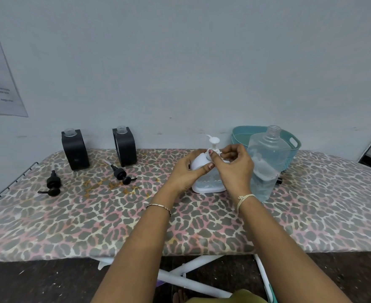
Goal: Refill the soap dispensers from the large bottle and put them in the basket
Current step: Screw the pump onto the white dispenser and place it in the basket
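A white soap dispenser stands mid-table with its white pump on top. My left hand grips the dispenser's body from the left. My right hand pinches the collar of the pump. The large clear bottle, uncapped and partly full, stands just right of my right hand. Behind it sits the teal basket. Two black dispensers stand open-necked at the back left, each with a black pump lying in front of it.
The table is an ironing board with a leopard-print cover against a pale wall. A wire rack edges its left end. A small black cap lies behind the large bottle. White board legs show below.
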